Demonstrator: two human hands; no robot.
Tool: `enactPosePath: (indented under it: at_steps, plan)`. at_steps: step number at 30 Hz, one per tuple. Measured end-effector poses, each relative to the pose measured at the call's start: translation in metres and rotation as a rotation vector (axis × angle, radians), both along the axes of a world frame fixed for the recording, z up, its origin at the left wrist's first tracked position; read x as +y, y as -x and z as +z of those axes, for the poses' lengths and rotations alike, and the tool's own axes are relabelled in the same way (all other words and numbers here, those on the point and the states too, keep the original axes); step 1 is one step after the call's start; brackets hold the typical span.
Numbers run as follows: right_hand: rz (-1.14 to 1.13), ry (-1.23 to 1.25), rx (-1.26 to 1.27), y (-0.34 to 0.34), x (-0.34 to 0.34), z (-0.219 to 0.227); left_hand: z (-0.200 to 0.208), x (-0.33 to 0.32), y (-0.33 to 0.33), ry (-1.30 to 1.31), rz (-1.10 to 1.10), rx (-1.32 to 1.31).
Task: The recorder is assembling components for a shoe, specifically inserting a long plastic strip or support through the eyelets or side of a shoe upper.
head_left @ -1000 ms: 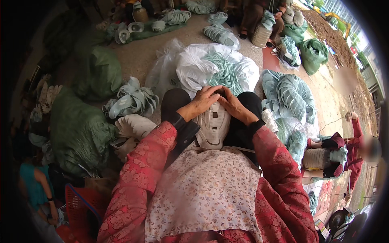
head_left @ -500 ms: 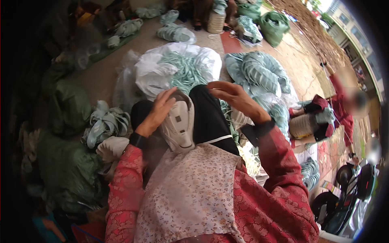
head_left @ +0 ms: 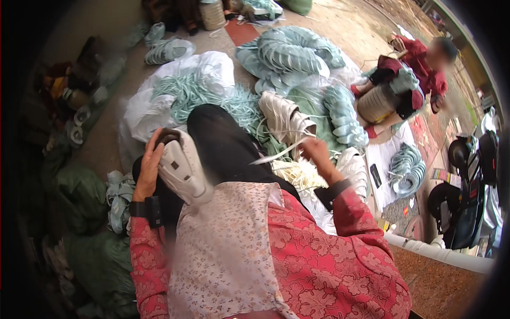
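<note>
Red cloth with a leaf pattern makes the big jacket [head_left: 329,260], and a pale flowery apron [head_left: 223,250] hangs down its front. Past the knees is a white bag [head_left: 215,66] with lots of thin green laces [head_left: 196,101] on it, and beside it a curled row of pale green shoe pieces [head_left: 292,50]. A black trouser leg [head_left: 220,143] sticks up in the middle. Just left of it, on the lap, leans the white shoe top [head_left: 183,165], with its near end by the apron and its dark hole at the far end. It looks light, firm on the sides but a bit bendy round the hole, and not easy to break. A good place to hold it would be the side near the hole, where it looks firm. The left hand [head_left: 149,166] lies along its left side, fingers up by the hole, but how tight they press is hard to see. Near a pile of cream laces [head_left: 297,175], the right hand [head_left: 320,159] pinches one end of a thin white lace [head_left: 276,157], and the rest hangs toward the black leg
</note>
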State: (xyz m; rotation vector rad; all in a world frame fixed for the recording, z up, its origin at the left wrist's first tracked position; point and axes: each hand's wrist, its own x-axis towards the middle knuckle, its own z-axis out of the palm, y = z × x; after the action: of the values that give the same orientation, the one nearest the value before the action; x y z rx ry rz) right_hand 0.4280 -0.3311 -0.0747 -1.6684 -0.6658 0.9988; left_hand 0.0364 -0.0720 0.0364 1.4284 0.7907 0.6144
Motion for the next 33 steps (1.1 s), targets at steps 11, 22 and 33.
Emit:
enactPosePath:
  at_steps: [11,22,33]
  plan:
    - [-0.215,0.378,-0.758,-0.137,-0.146,-0.007,-0.001,-0.002,-0.014,0.023,-0.055,-0.012]
    - [-0.001,0.153,-0.857,-0.062,-0.041,-0.110,0.003,-0.005,-0.004,0.041,0.013,0.004]
    - [0.400,0.652,-0.561,0.017,-0.004,-0.251,-0.001,-0.001,-0.013,0.116,0.067,-0.005]
